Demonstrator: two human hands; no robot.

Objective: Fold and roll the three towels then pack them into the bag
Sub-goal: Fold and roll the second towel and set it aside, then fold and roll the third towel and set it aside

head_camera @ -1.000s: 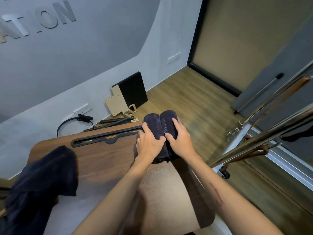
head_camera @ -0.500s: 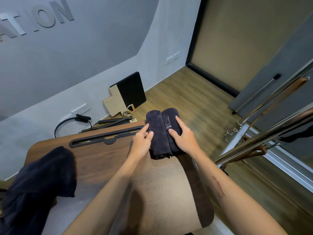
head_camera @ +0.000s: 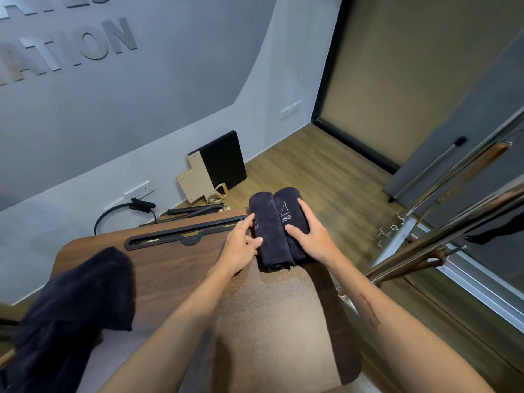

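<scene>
Two rolled dark navy towels lie side by side at the far end of a tan padded surface (head_camera: 269, 321). My left hand (head_camera: 241, 245) touches the left side of the left roll (head_camera: 270, 236) with thumb and fingertips. My right hand (head_camera: 314, 236) cups the right roll (head_camera: 289, 205), which bears pale lettering, with fingers over its outer side and thumb on top. A third dark towel (head_camera: 76, 302) lies loose and crumpled at the left edge of the wooden top (head_camera: 170, 268). No bag is in view.
A black slotted strip (head_camera: 181, 236) runs along the far edge of the wooden top. Shiny metal bars (head_camera: 439, 236) slant close on the right. On the floor by the wall lie a black-and-beige board (head_camera: 218, 165) and a black ring (head_camera: 124, 211).
My left hand slid off the top of the left roll to its left side. My right hand stayed on the right roll. The view shifted slightly.
</scene>
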